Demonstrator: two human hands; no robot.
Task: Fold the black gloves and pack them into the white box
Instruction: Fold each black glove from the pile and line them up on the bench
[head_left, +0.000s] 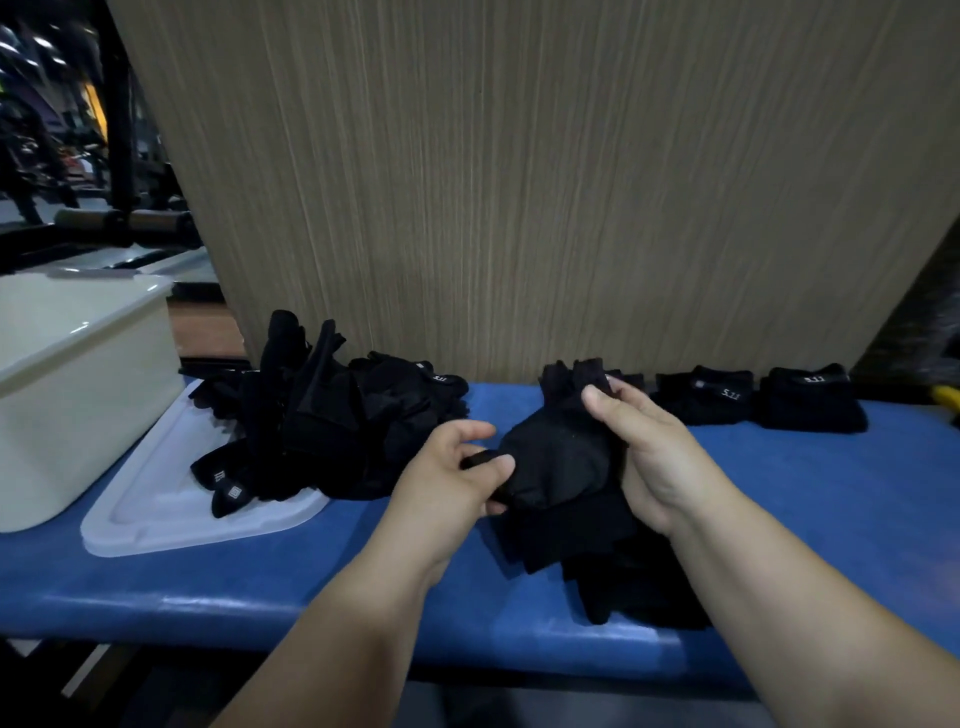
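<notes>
We hold the black glove over the blue bench: our left hand pinches its strap at 9 o'clock, our right hand grips its finger end at 1 o'clock. The white box sits far out at 9 o'clock (a glove pile on a white lid between).

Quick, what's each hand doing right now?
Left hand: pinching the glove at its left edge.
Right hand: gripping the same glove at its far end.
</notes>
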